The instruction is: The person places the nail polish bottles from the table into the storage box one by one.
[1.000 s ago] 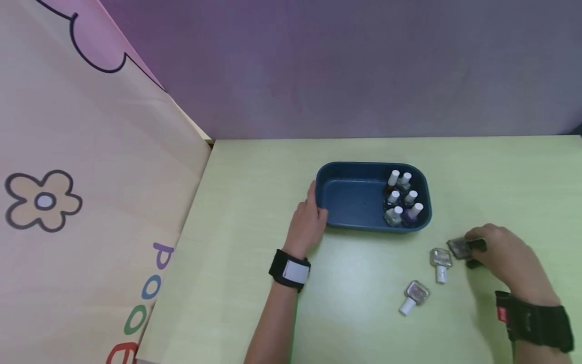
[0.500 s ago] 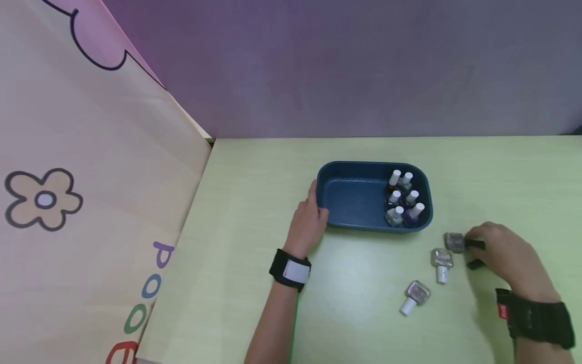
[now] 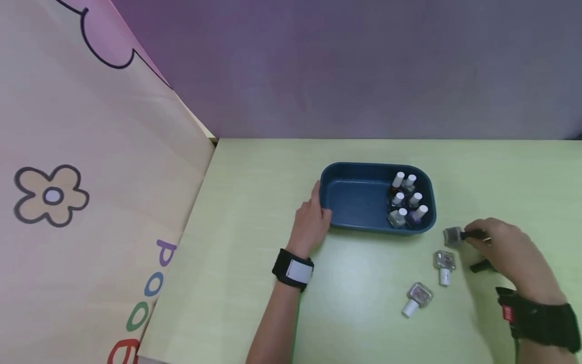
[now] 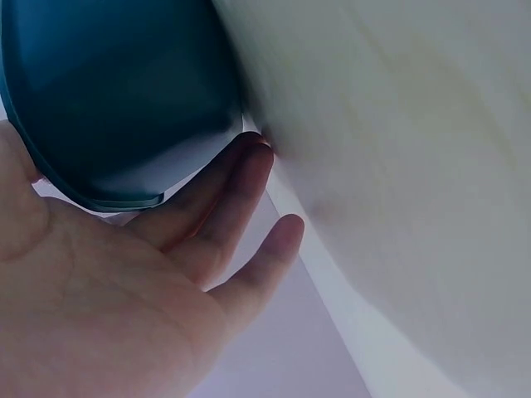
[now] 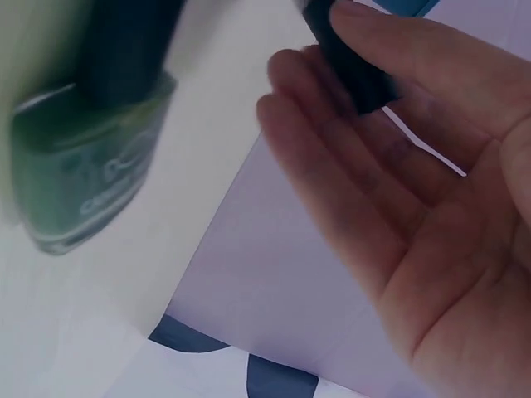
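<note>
While the left hand rests on the left end of a dark-blue, rounded rectangular tray, fingers relaxed, the right hand pinches the black cap of a small, square, greyish glass bottle, right of the tray. Tray, right end: six small white-capped bottles. Pale green surface, near right: two square glass bottles with white caps, lying apart. Near the right hand: one green glass bottle with a black cap.

The left arm reaches forward, the left grip with fingers loosely extended, while the right grip pinches with its thumb.
</note>
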A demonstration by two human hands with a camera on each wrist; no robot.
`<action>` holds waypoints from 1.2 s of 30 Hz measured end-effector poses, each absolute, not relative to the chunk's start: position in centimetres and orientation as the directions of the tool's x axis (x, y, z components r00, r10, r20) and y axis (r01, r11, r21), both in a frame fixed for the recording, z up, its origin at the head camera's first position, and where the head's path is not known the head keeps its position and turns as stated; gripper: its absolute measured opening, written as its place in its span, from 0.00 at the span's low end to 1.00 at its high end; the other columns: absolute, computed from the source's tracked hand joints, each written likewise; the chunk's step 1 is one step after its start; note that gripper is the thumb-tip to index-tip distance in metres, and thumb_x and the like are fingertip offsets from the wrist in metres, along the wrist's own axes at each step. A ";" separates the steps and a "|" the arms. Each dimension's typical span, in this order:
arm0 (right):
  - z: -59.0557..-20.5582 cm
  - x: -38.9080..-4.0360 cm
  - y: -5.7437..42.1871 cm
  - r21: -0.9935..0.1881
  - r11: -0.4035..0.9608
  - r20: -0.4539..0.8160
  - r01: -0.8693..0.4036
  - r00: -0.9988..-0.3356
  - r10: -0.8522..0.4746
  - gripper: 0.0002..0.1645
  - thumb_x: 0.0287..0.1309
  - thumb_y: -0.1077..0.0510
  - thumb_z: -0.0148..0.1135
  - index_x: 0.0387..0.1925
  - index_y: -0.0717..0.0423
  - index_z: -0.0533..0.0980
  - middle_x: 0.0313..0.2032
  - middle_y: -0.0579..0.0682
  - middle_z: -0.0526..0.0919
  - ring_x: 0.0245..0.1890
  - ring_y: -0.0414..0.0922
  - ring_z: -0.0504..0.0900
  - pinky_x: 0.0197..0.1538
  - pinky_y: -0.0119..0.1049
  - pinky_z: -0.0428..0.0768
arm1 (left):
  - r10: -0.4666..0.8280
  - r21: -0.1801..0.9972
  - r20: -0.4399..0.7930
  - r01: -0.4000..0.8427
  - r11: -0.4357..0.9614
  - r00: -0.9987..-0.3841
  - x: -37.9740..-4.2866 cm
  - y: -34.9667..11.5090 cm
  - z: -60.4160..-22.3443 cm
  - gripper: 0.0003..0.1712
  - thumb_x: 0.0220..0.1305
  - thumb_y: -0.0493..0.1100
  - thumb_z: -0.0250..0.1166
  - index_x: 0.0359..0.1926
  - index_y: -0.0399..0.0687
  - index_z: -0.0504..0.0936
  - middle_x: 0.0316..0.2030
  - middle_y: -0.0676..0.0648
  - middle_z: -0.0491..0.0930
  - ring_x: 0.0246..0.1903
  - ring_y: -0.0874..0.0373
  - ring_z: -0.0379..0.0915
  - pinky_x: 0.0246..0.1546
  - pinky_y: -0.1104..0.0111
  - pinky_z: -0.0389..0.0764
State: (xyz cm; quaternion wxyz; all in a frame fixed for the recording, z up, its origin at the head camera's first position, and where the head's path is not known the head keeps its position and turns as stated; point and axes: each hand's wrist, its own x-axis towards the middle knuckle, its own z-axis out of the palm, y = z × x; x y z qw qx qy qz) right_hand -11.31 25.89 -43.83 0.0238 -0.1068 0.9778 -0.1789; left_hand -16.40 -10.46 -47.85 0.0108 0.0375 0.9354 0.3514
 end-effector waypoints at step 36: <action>-37.3 -14.5 17.6 -0.376 0.851 0.368 -0.368 -0.902 -0.228 0.15 0.51 0.66 0.66 0.44 0.59 0.80 0.38 0.56 0.80 0.35 0.55 0.82 0.37 0.43 0.74 | 0.084 0.660 0.008 0.068 0.748 -0.996 -16.3 -10.4 -48.0 0.41 0.64 0.44 0.52 0.74 0.51 0.44 0.22 0.50 0.69 0.25 0.56 0.65 0.25 0.67 0.66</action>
